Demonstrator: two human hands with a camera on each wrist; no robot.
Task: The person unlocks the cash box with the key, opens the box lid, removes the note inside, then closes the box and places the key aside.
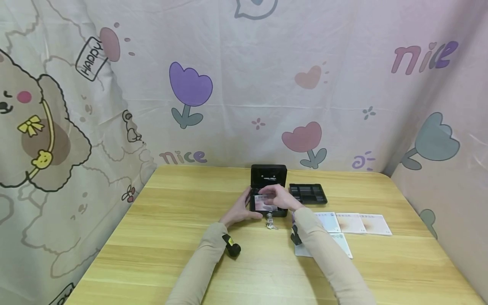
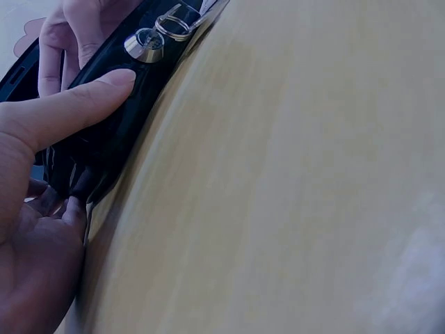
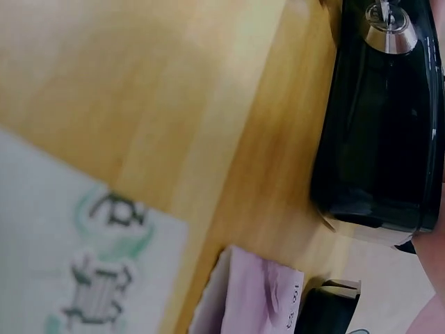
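A small black cash box [image 1: 283,213] stands on the table with its lid [image 1: 268,170] raised. My left hand [image 1: 241,210] grips its left side; in the left wrist view the thumb lies along the front wall and the fingers wrap the bottom corner. Inside the box lies a pinkish banknote [image 1: 261,204]. Over it is my right hand [image 1: 281,197], its bent, parted fingers reaching down into the box. Those fingertips are partly hidden by the front wall in the left wrist view. Keys [image 1: 271,223] on a ring hang from the silver lock [image 3: 391,36].
Right of the box sits a black compartment tray [image 1: 325,201]. Several notes lie flat at the right, among them brownish notes [image 1: 375,224], a bluish note [image 1: 328,222] and a greenish note [image 1: 342,244]. A purple note [image 3: 261,296] is bent upward near the right wrist.
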